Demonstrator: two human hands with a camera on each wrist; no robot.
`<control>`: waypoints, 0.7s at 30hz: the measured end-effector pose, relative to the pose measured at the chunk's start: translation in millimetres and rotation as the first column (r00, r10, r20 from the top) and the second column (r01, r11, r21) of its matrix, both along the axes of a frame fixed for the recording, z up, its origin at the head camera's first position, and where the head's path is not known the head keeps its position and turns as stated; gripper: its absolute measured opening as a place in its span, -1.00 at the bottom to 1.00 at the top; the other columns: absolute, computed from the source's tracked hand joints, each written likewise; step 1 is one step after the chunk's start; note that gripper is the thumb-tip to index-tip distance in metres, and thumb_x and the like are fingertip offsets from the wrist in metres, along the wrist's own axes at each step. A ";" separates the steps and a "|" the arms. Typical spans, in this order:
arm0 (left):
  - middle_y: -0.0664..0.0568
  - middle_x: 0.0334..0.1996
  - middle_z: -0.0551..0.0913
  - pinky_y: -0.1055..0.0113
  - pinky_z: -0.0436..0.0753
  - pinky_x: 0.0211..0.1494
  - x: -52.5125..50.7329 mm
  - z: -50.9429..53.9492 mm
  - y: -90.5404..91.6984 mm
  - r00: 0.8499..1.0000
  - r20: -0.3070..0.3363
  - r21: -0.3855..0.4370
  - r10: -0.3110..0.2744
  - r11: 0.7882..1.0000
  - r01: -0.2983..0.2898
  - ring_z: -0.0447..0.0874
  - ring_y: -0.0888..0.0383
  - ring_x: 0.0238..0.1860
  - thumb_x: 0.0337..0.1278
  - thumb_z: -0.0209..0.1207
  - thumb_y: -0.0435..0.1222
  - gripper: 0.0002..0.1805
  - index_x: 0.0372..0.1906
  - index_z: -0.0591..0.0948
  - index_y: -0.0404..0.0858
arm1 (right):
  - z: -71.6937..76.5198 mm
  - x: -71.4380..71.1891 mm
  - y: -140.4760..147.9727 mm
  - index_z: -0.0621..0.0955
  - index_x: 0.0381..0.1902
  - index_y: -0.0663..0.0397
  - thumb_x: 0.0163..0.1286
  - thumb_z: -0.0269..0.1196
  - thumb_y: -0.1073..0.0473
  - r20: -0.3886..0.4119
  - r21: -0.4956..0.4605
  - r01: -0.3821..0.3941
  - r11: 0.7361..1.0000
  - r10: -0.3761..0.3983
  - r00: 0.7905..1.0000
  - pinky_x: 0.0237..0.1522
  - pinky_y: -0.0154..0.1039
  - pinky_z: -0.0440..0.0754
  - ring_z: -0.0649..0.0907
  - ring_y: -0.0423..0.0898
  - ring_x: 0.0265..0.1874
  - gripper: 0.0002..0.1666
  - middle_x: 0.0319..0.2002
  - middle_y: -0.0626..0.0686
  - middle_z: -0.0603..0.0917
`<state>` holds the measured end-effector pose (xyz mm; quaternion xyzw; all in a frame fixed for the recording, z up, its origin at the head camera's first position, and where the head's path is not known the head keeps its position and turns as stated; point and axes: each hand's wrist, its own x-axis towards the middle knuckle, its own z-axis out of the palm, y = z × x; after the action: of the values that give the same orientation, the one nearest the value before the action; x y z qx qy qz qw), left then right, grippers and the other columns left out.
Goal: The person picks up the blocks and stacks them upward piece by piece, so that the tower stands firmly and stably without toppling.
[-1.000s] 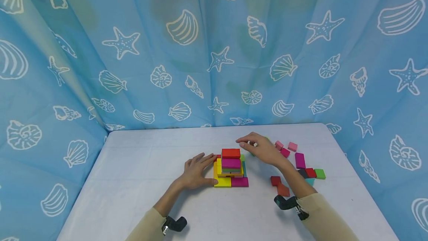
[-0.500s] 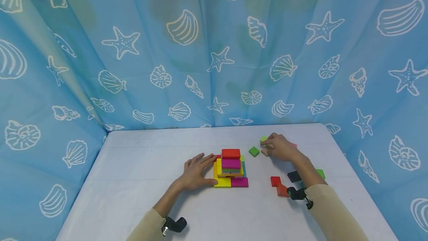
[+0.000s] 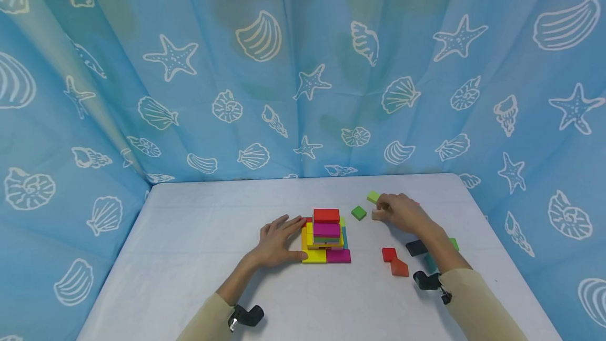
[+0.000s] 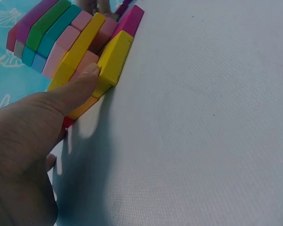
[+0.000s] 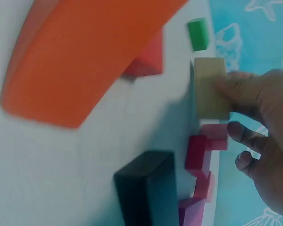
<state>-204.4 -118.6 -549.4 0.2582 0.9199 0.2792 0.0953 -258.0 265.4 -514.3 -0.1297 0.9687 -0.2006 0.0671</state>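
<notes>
Head view bright and even, fairly crisp at the block stack (image 3: 326, 230), the pattern of the curtain (image 3: 284, 75) stretched far to either side of it. Left-wrist view dimmer; soft-edged dark shadow from the left hand (image 4: 33, 134) on the tabletop (image 4: 193, 122) beside the stack. Right-wrist view hazy, the orange block (image 5: 82, 61), right of the stack, out of focus.

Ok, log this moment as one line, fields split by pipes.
left hand: touching block stack | right hand: pinching tan block | red block: top of stack | orange block: loose on table
</notes>
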 end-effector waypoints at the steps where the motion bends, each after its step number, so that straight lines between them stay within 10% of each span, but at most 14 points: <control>1: 0.05 0.56 0.20 -0.37 0.02 0.40 0.1 0.3 -0.1 1.000 0.002 0.000 -0.002 1.000 0.002 -0.06 -0.20 0.56 0.06 0.35 0.15 -0.02 0.58 0.22 0.04 | 1.2 0.9 0.2 0.64 -0.01 -0.09 0.40 0.34 0.07 0.007 -0.049 0.007 0.999 -0.006 1.000 -0.01 0.04 0.60 0.54 0.00 -0.10 -0.76 -0.13 -0.02 0.66; 8: 0.05 0.56 0.21 -0.36 0.03 0.40 -1.2 1.2 -1.3 1.000 -0.001 -0.005 -0.003 1.000 0.003 -0.05 -0.20 0.56 0.05 0.35 0.17 -0.01 0.58 0.22 0.04 | 46.3 18.4 -27.0 0.64 0.08 -0.12 0.44 0.30 0.02 0.030 -0.472 -0.065 0.879 0.089 0.996 -0.05 -0.09 0.65 0.64 0.03 -0.08 -0.71 0.00 0.01 0.67; 12: 0.06 0.56 0.22 -0.35 0.04 0.41 -3.3 1.6 -1.8 1.000 -0.004 -0.013 0.009 1.000 -0.009 -0.04 -0.19 0.56 0.05 0.34 0.18 -0.01 0.58 0.22 0.06 | 77.8 35.4 -57.7 0.67 0.08 -0.14 0.38 0.36 0.04 0.029 -0.540 -0.143 0.830 0.188 0.982 -0.04 -0.10 0.65 0.64 0.02 -0.08 -0.68 0.02 -0.02 0.67; 21: 0.06 0.56 0.20 -0.35 0.02 0.43 -1.3 -0.2 0.3 1.000 0.015 -0.025 0.013 1.000 -0.013 -0.05 -0.18 0.57 0.05 0.34 0.19 0.00 0.58 0.19 0.09 | 85.6 58.1 -99.9 0.72 -0.08 -0.23 0.18 0.51 -0.06 0.001 -0.370 -0.188 0.910 0.203 0.979 -0.24 -0.30 0.71 0.65 -0.18 -0.28 -0.66 -0.20 -0.15 0.65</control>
<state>-205.7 -118.3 -549.6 0.2489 0.9242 0.2704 0.1039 -199.9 165.5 -428.7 -0.2324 0.8945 -0.3733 0.0802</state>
